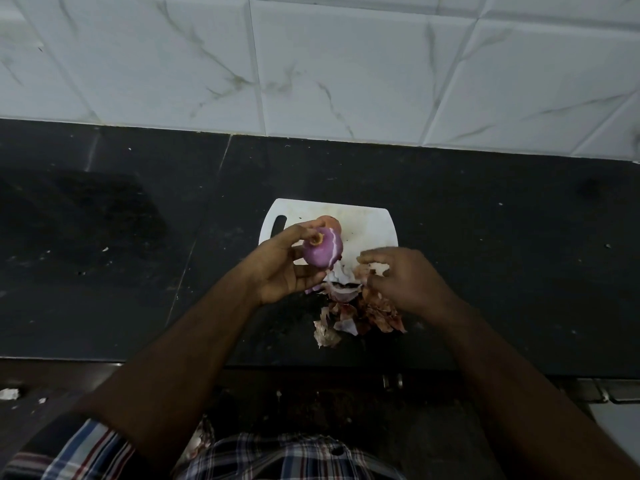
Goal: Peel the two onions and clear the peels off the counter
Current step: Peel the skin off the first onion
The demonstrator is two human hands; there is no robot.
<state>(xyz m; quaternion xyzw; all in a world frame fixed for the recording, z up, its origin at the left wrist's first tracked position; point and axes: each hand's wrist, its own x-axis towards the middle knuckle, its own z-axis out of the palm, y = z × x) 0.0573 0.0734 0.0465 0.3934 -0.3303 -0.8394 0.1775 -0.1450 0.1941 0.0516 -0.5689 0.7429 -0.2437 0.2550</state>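
My left hand (282, 263) grips a purple onion (322, 247) above the white cutting board (367, 225), root end facing me, with a torn white streak down its skin. Behind it, a second onion (330, 221) shows only as an orange-pink edge on the board. My right hand (401, 273) hovers to the right of the held onion with fingers curled, pinching a small piece of peel (363, 271). A heap of dry brown and purple peels (353, 315) lies on the black counter (138, 237) just in front of the board, partly under my right hand.
The black counter runs left and right, backed by a white marble-patterned tile wall (346, 64). Small scraps (8, 393) lie on the floor beyond the counter's front edge at lower left. A metal handle (623, 396) shows at lower right.
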